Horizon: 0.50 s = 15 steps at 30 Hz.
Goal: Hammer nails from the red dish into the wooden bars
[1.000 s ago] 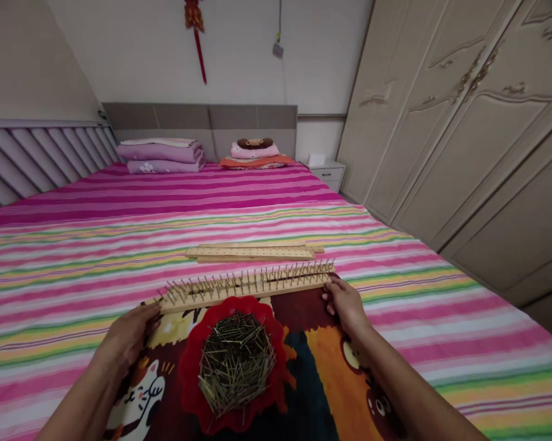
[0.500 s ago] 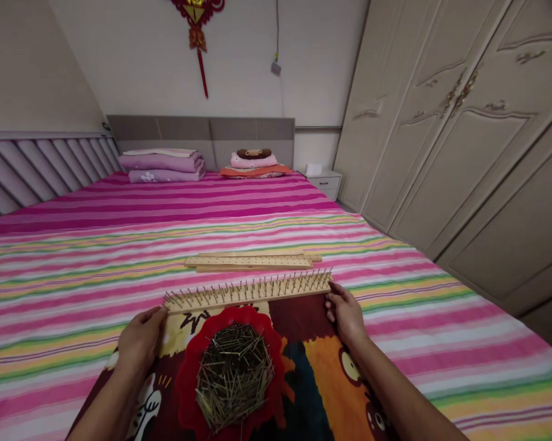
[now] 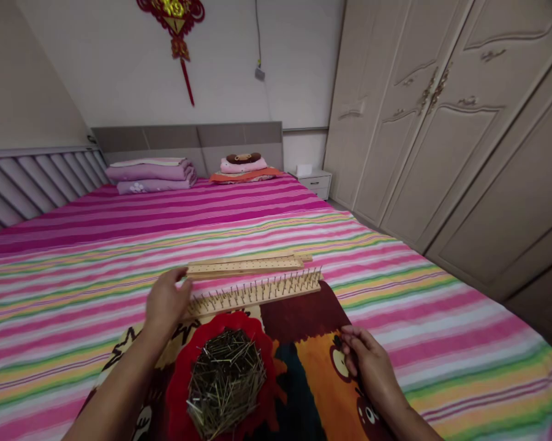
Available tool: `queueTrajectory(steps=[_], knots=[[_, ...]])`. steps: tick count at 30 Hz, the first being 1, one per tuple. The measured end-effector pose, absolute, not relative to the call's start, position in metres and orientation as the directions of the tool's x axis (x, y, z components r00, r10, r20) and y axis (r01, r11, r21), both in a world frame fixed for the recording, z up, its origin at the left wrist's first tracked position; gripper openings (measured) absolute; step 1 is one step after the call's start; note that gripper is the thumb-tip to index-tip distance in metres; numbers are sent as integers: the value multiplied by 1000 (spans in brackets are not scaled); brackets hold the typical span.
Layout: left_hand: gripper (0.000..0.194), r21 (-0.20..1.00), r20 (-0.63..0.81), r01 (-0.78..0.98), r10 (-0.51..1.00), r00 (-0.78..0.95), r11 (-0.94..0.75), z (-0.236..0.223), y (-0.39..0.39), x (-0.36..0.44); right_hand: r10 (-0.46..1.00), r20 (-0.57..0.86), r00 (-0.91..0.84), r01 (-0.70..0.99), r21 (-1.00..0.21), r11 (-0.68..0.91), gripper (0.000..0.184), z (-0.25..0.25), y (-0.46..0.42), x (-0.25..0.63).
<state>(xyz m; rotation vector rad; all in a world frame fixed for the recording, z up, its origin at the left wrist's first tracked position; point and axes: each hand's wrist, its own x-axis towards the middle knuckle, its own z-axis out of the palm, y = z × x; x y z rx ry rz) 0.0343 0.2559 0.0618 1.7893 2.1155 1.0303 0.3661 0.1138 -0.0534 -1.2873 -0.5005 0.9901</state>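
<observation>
The left hand (image 3: 168, 300) is at the left end of the drilled wooden strips (image 3: 245, 267), thumb and fingers parted; whether it touches them, I cannot tell. The right hand (image 3: 370, 364), released and loosely curled, is over the patterned cloth (image 3: 289, 321) near its right edge. Along the cloth's far edge lies the nail-studded board (image 3: 257, 296); nearer stands the red bowl (image 3: 178, 373) of loose nails (image 3: 227, 386). The strips lie beyond that far edge.

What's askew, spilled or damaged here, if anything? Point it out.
The drilled boards, just beyond the nail-studded board, look slightly askew: they're stacked unevenly, with one end jutting past the others on the right. No nails show spilled around the red bowl, and I see no damage.
</observation>
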Motion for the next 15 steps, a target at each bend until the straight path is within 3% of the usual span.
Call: queueTrajectory(steps=[5, 12, 15], knots=[[45, 345, 47, 937, 998, 43, -57, 60, 294, 82, 835, -227, 501, -361, -932, -37, 31, -55, 113, 364], [49, 155, -87, 964, 969, 230, -215, 36, 338, 105, 844, -281, 457, -406, -910, -83, 38, -64, 108, 367], [48, 13, -80, 961, 957, 278, -278, 25, 348, 108, 848, -325, 419, -456, -883, -113, 40, -70, 107, 367]])
